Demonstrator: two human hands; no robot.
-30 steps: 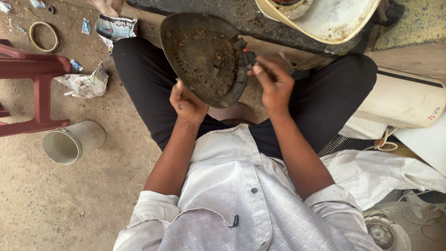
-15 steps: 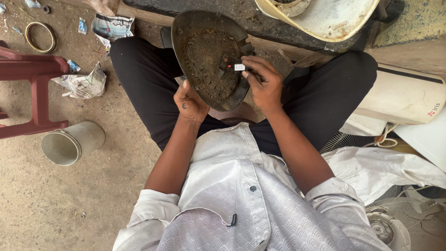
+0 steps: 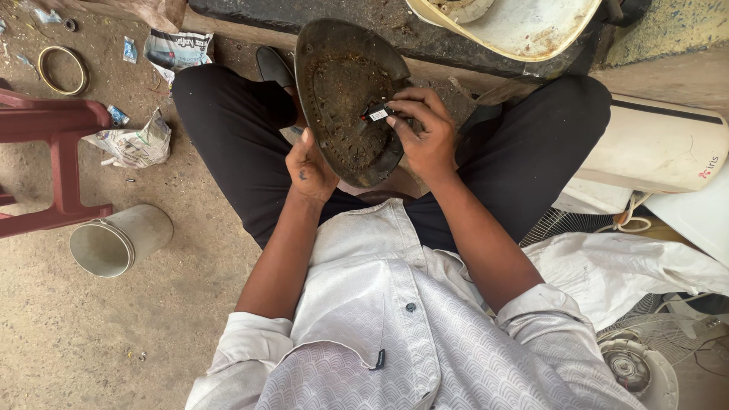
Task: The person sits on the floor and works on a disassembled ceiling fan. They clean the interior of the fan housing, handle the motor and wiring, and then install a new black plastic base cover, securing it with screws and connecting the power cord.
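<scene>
Left hand (image 3: pixel 310 168) grips lower-left rim of dark, dirty, shield-shaped metal cover (image 3: pixel 342 99), tilted over lap. Right hand (image 3: pixel 425 137) pinches small black component with white label (image 3: pixel 377 114) against cover's inner face.

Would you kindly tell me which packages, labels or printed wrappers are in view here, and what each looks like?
Small label: white rectangle on a black part with red wire, pinched by the right hand over the dirty pan.
Crumpled newspaper: ground beside the red stool.
Printed bag: top left, whitish.
Small sachets: blue, on the ground.
</scene>
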